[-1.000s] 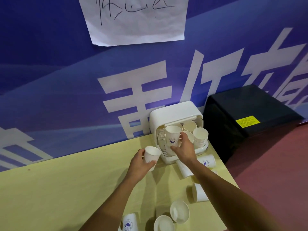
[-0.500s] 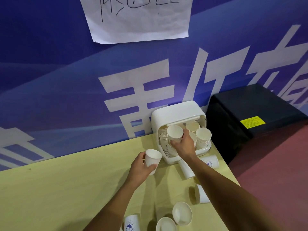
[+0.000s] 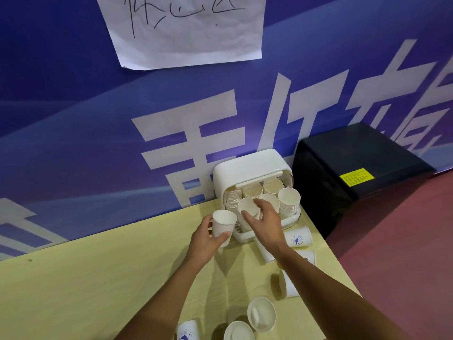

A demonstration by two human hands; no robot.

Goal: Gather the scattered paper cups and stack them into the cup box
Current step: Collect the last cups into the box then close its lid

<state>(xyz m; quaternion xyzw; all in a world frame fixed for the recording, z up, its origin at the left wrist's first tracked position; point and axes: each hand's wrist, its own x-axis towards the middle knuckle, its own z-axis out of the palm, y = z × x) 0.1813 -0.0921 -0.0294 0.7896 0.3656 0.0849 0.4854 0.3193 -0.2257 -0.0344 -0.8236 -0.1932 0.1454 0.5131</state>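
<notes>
Yellow tabletop (image 3: pixel 98 278) is seen nearest, with loose cups (image 3: pixel 261 314) lying at 6 and 4 o'clock of the hands. An upright cup (image 3: pixel 223 225), long axis vertical, is gripped by the left hand (image 3: pixel 204 241); the cup box (image 3: pixel 252 168) lies close at 1 o'clock of it. A second cup (image 3: pixel 248 207) is pinched at the rim by the right hand (image 3: pixel 266 223), the nearer one, over a front stack inside. A blue banner (image 3: pixel 73 119) is hung behind.

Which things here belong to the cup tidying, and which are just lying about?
Job: cup box, held cup in left hand, box-front cup pinched by right hand, loose cups on the yellow table.
Lying about: black cabinet, paper sign, blue banner.
</notes>
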